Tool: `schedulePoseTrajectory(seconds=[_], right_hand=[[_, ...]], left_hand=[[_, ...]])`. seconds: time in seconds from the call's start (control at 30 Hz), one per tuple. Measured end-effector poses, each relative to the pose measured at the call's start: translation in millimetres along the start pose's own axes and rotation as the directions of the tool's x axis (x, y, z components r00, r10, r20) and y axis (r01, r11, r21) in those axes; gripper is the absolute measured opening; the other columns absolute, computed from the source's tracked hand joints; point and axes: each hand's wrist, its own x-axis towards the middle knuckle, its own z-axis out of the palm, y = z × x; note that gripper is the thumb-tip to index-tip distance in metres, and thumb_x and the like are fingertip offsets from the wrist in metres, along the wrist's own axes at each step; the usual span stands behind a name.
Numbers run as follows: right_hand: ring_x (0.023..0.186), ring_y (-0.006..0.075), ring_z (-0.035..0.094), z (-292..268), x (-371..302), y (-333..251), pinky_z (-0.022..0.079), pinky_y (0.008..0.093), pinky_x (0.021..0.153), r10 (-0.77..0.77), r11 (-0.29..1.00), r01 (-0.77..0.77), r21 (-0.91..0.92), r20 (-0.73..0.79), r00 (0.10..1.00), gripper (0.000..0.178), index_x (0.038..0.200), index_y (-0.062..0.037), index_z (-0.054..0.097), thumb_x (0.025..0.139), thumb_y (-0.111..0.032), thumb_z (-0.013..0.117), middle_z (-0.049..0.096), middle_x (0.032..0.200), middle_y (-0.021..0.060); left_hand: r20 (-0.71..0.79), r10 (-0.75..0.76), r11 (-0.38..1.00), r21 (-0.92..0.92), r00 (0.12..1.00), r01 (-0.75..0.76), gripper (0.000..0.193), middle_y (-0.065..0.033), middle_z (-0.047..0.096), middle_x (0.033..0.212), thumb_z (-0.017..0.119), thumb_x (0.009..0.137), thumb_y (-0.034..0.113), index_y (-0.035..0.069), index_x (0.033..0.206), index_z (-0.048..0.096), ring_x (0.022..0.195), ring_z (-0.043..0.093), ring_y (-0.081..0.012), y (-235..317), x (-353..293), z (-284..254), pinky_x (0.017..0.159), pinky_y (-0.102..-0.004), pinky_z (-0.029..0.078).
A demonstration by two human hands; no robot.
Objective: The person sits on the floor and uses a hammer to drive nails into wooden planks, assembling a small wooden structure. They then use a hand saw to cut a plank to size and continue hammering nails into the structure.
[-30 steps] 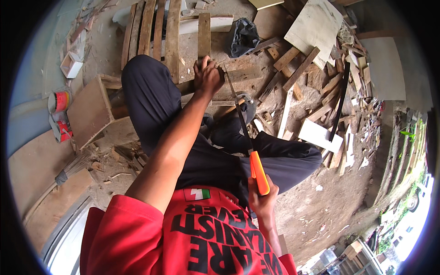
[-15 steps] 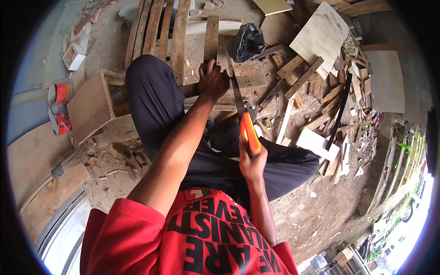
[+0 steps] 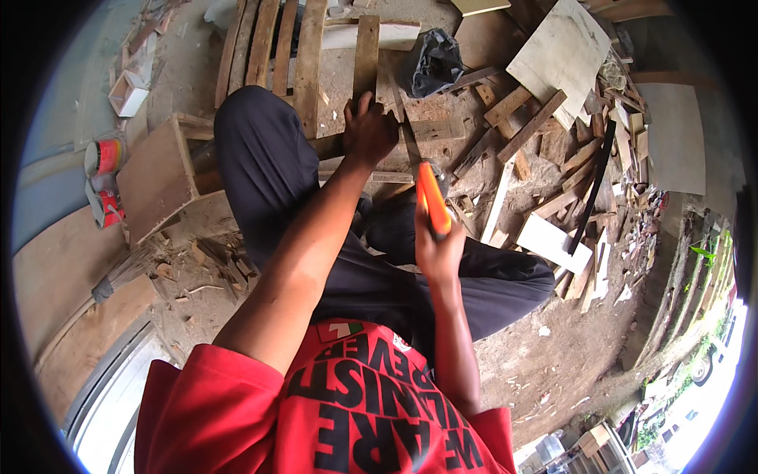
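My right hand (image 3: pixel 439 251) is closed round the orange handle of a handsaw (image 3: pixel 433 199). The saw's dark blade slants away from me, just right of my left hand (image 3: pixel 369 136). That hand is closed on the near end of a narrow wooden plank (image 3: pixel 365 55), which stretches out ahead of me. Its fingers curl over the wood, and the plank's end is hidden beneath them. Whether the blade's teeth touch the plank cannot be made out. Another short board (image 3: pixel 438 129) lies crosswise just past the blade.
Several long slats (image 3: pixel 310 67) lie ahead on the left. A black plastic bag (image 3: pixel 434 63) sits beyond the saw. Scrap wood and a pale panel (image 3: pixel 560 59) are heaped at right. A wooden box (image 3: pixel 158 180) stands left of my knee, near red-labelled cans (image 3: pixel 105 156).
My right hand has pushed the saw a little forward, away from my body. My left hand keeps its hold on the plank. The whole view has shifted slightly.
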Motion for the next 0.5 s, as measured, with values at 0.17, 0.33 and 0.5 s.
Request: schedulePoseTrajectory(seconds=[0.17, 0.33, 0.5], right_hand=[[0.064, 0.0064, 0.047, 7.4, 13.7, -2.6, 0.044, 0.0308, 0.057, 0.115, 0.992, -0.116, 0.052, 0.016, 0.993, 0.025, 0.088, 0.0039, 0.065, 0.096, -0.020, 0.067, 0.057, 0.062, 0.0049], [0.053, 0.0093, 0.049, -37.5, -91.4, -3.3, 0.043, 0.0303, 0.050, 0.075, 0.997, -0.076, 0.016, 0.030, 0.997, 0.018, 0.081, 0.0014, 0.060, 0.093, -0.009, 0.067, 0.054, 0.060, 0.0134], [0.052, 0.0268, 0.063, -63.0, -129.3, -24.8, 0.048, 0.0321, 0.053, 0.129, 0.990, -0.125, -0.067, 0.063, 0.990, 0.010, 0.083, 0.0008, 0.062, 0.089, -0.006, 0.066, 0.057, 0.062, 0.0160]], left_hand=[[-0.037, 0.015, 1.000, 0.021, 0.999, -0.014, 0.024, -0.0113, 0.070, 0.099, 0.057, 0.088, 0.023, 0.010, 0.077, 0.074, 0.128, 0.047, -0.0321, -2.3, 1.4, 3.9, 0.106, -0.0566, 0.032], [-0.072, 0.038, 0.998, -0.047, 0.997, -0.041, 0.024, -0.0120, 0.069, 0.099, 0.059, 0.087, 0.020, 0.002, 0.078, 0.072, 0.125, 0.048, -0.0313, -0.6, -3.5, -5.1, 0.104, -0.0557, 0.033], [-0.133, -0.006, 0.997, -0.083, 0.991, -0.005, 0.026, -0.0118, 0.068, 0.101, 0.057, 0.089, 0.019, 0.001, 0.077, 0.071, 0.121, 0.049, -0.0330, -1.1, -0.7, -0.4, 0.105, -0.0528, 0.031]])
